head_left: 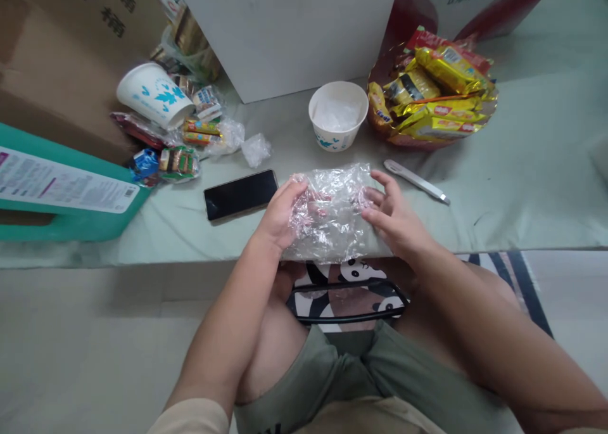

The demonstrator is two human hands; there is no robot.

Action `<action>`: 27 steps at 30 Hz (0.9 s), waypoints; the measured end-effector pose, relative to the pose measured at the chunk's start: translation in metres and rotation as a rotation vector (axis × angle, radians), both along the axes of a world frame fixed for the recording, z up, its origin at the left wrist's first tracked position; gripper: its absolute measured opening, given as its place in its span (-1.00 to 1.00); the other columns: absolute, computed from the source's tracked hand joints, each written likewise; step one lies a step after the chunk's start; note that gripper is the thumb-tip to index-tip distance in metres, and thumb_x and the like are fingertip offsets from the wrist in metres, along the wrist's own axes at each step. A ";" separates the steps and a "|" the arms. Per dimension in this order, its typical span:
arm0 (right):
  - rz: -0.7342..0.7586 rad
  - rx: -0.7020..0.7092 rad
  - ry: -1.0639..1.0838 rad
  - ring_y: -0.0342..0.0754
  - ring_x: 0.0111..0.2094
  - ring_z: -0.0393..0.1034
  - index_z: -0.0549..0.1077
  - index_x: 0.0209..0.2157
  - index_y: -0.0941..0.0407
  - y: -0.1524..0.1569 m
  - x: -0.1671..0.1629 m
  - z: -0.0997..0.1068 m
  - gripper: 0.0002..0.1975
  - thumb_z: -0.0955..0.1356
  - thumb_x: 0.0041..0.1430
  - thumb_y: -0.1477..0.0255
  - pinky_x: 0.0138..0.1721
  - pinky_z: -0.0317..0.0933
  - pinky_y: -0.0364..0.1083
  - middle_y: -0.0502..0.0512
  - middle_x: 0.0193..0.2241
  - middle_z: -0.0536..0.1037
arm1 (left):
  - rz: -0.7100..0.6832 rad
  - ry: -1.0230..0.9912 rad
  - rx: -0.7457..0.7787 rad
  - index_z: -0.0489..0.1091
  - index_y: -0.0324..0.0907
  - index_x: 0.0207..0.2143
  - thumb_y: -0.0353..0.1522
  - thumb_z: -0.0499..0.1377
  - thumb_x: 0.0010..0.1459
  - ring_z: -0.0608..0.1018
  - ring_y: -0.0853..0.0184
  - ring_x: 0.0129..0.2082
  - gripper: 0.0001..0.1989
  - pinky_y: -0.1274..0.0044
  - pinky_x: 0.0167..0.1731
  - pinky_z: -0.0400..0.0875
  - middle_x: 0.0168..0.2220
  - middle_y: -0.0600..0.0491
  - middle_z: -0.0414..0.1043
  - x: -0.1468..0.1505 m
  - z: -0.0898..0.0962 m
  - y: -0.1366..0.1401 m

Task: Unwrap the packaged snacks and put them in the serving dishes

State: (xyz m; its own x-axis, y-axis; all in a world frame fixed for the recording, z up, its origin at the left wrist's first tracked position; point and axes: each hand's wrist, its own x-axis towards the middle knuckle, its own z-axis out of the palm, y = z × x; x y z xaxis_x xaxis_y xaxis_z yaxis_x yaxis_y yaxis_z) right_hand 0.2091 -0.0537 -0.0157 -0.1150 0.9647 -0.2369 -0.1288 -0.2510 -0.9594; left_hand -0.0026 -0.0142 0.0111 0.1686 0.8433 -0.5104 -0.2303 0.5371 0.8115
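A crumpled clear plastic bag [332, 222] is stretched between my two hands over the table's front edge. My left hand [285, 212] grips its left side, thumb on top and some fingers showing pinkish through the film. At the right side, my right hand [394, 215] holds the edge with curled fingers, the fingertips partly behind the plastic. Just beyond the bag stands a white paper cup [327, 140] with clear plastic inside. A black phone [241, 195] lies left of my left hand, and a silver-white box cutter [418, 182] lies beyond my right hand.
A basket [427, 144] of yellow-wrapped snacks stands at the back right. On the left are a tipped paper cup [154, 95], wrapped snacks [178, 163], a crumpled plastic piece [256, 150], a green container [109, 222] and a cardboard box [61, 60]. A white box [294, 35] stands behind.
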 end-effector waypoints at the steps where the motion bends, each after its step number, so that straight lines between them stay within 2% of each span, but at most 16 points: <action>1: 0.027 -0.037 0.041 0.10 -0.02 0.53 0.20 0.18 -0.07 0.002 -0.002 0.000 -0.17 0.57 -0.10 0.17 -0.01 0.45 0.10 0.15 -0.03 0.54 | -0.002 -0.018 -0.009 0.27 -0.10 -0.28 -0.16 0.28 0.11 0.56 0.31 -0.56 -0.71 0.54 -0.64 0.26 -0.42 0.08 0.53 0.000 0.000 0.002; 3: 0.064 -0.111 0.087 0.00 -0.25 0.52 0.35 0.00 -0.01 0.004 -0.007 0.002 -0.40 0.55 -0.05 0.18 -0.19 0.44 0.01 0.06 -0.27 0.57 | 0.026 -0.056 -0.001 0.29 -0.11 -0.31 -0.17 0.31 0.09 0.56 0.34 -0.56 -0.71 0.55 -0.63 0.30 -0.46 0.10 0.50 0.001 0.000 0.004; 5: 0.029 -0.137 0.085 -0.09 -0.39 0.43 0.40 -0.24 0.04 0.006 -0.010 0.004 -0.65 0.51 0.00 0.20 -0.33 0.35 -0.07 0.00 -0.43 0.52 | 0.027 -0.120 0.008 0.35 -0.14 -0.30 -0.16 0.34 0.05 0.59 0.34 -0.50 -0.69 0.54 -0.54 0.42 -0.45 0.09 0.52 0.002 0.001 0.005; 7: -0.054 -0.120 0.083 -0.13 -0.44 0.37 0.36 -0.37 0.04 0.009 -0.012 0.006 -0.71 0.49 0.02 0.23 -0.37 0.30 -0.09 -0.02 -0.46 0.49 | -0.062 -0.202 -0.008 0.44 -0.19 -0.22 -0.14 0.40 -0.02 0.65 0.30 -0.41 -0.60 0.51 -0.40 0.52 -0.41 0.05 0.58 0.002 0.001 0.005; 10: -0.180 -0.132 0.148 -0.09 -0.36 0.43 0.34 -0.31 0.01 0.013 -0.014 0.009 -0.68 0.50 0.00 0.21 -0.26 0.37 -0.05 -0.02 -0.40 0.52 | -0.214 -0.217 -0.020 0.51 -0.24 -0.21 -0.23 0.47 -0.12 0.69 0.25 -0.31 -0.57 0.50 -0.26 0.56 -0.35 -0.02 0.64 0.003 -0.001 0.004; 12: -0.202 -0.162 0.187 -0.03 -0.30 0.49 0.35 -0.19 -0.03 0.014 -0.013 0.011 -0.55 0.54 -0.07 0.17 -0.21 0.41 -0.01 -0.01 -0.34 0.56 | -0.193 -0.124 0.025 0.50 -0.24 -0.30 -0.30 0.46 -0.10 0.69 0.31 -0.34 -0.68 0.54 -0.30 0.55 -0.37 0.00 0.65 0.005 -0.003 0.003; 14: -0.138 -0.174 0.157 -0.01 -0.31 0.49 0.37 -0.11 -0.05 0.013 -0.012 0.013 -0.43 0.58 -0.14 0.16 -0.26 0.40 -0.01 -0.02 -0.33 0.57 | -0.140 -0.010 0.081 0.48 -0.22 -0.33 -0.33 0.40 -0.02 0.66 0.36 -0.43 -0.77 0.58 -0.39 0.53 -0.42 0.03 0.63 0.007 -0.005 0.003; 15: -0.094 -0.164 0.102 -0.03 -0.36 0.46 0.39 -0.13 -0.04 0.012 -0.010 0.014 -0.45 0.59 -0.15 0.16 -0.32 0.37 -0.03 -0.02 -0.36 0.56 | -0.134 0.044 0.105 0.48 -0.21 -0.32 -0.32 0.37 0.02 0.64 0.38 -0.50 -0.80 0.59 -0.46 0.51 -0.47 0.06 0.61 0.006 -0.005 0.003; 17: -0.069 -0.107 -0.052 -0.11 -0.47 0.33 0.44 -0.28 0.00 0.010 -0.007 0.013 -0.62 0.57 -0.08 0.19 -0.43 0.24 -0.09 -0.06 -0.48 0.47 | -0.175 0.122 0.143 0.50 -0.18 -0.25 -0.31 0.34 0.08 0.55 0.40 -0.63 -0.81 0.61 -0.62 0.41 -0.58 0.13 0.53 0.004 -0.006 0.002; 20: -0.185 0.000 -0.139 -0.18 -0.56 0.15 0.38 -0.46 0.03 0.008 -0.001 0.011 -0.73 0.51 0.01 0.25 -0.51 0.06 -0.13 -0.11 -0.60 0.30 | -0.242 0.116 0.196 0.52 -0.17 -0.20 -0.29 0.34 0.07 0.42 0.43 -0.75 -0.76 0.63 -0.73 0.30 -0.70 0.20 0.41 -0.001 -0.006 0.000; 23: -0.288 0.011 0.034 -0.21 -0.55 0.16 0.32 -0.47 0.04 0.010 0.000 0.013 -0.71 0.51 -0.10 0.33 -0.53 0.06 -0.15 -0.08 -0.47 0.40 | -0.194 -0.021 0.205 0.53 -0.17 -0.33 -0.29 0.39 -0.01 0.43 0.46 -0.73 -0.80 0.64 -0.71 0.32 -0.68 0.18 0.43 -0.003 -0.004 -0.001; 27: -0.291 -0.087 0.214 -0.24 -0.53 0.21 0.26 -0.52 0.07 0.013 0.002 0.020 -0.68 0.49 -0.23 0.39 -0.56 0.07 -0.15 -0.01 -0.19 0.48 | -0.109 -0.134 0.144 0.54 -0.20 -0.48 -0.34 0.40 -0.15 0.51 0.45 -0.65 -0.84 0.63 -0.62 0.42 -0.63 0.14 0.46 -0.003 0.001 0.004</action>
State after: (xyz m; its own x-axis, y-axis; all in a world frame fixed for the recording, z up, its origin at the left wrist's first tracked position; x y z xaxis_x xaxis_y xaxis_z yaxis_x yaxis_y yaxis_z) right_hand 0.2109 -0.0408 0.0041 0.1051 0.9416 -0.3199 -0.4023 -0.2539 -0.8796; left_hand -0.0053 -0.0103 0.0120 0.3213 0.8789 -0.3526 -0.2882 0.4454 0.8477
